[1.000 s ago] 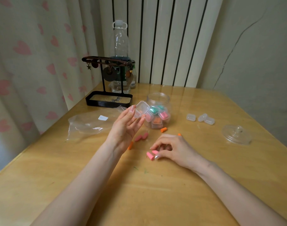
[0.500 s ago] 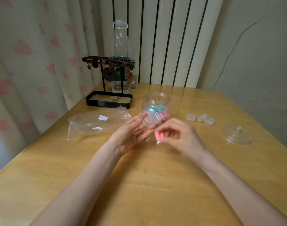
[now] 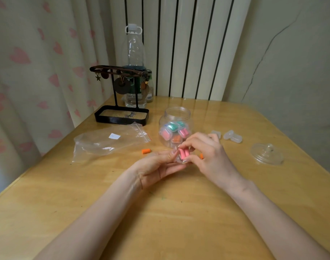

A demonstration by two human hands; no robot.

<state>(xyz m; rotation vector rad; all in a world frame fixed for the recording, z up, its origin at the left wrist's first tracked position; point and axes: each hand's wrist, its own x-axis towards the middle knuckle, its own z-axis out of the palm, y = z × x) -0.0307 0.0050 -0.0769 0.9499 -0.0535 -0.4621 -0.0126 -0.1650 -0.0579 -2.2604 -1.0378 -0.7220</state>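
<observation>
Two hands meet just before the open jar (image 3: 176,117), right of a clear plastic bag (image 3: 111,141) and a loose orange earplug (image 3: 146,151) on the table (image 3: 179,218). The left hand (image 3: 156,168), palm up, holds a small clear case (image 3: 179,160) between thumb and fingers. The right hand (image 3: 209,156) pinches the pink earplugs (image 3: 183,153) lying in that case, and a glass lid (image 3: 267,153) rests farther right.

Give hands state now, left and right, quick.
Left hand: holding the small clear case, thumb on its top edge.
Right hand: pinching the pink earplugs at that case.
</observation>
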